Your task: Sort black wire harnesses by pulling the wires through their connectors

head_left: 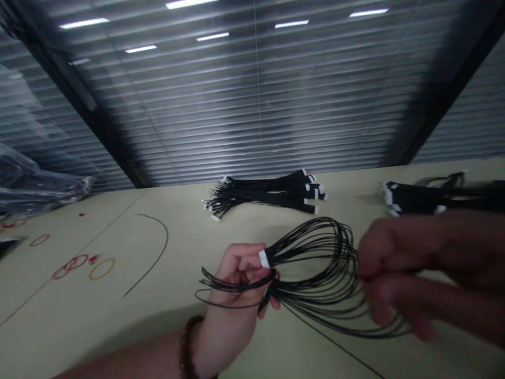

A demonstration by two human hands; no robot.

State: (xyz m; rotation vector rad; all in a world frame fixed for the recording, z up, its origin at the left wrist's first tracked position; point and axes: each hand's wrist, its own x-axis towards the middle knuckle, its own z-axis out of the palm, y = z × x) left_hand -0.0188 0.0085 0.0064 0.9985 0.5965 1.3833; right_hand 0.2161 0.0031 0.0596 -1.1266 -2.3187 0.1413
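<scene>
My left hand (236, 295) pinches one end of a bundle of thin black wires (315, 268) with a white connector (263, 259) at its fingertips. The wires bow out in a loop to the right. My right hand (414, 268), blurred and close to the camera, grips the far side of that loop. Both hands hover just above the pale table (118, 316). A beaded bracelet (185, 347) sits on my left wrist.
A pile of black wire harnesses (268, 197) with white ends lies at the table's middle back. Another pile (426, 197) lies at the right. Clear plastic bags (35, 189) are at the left. Small elastic rings (79, 263) and a loose black wire (158, 247) lie on the left.
</scene>
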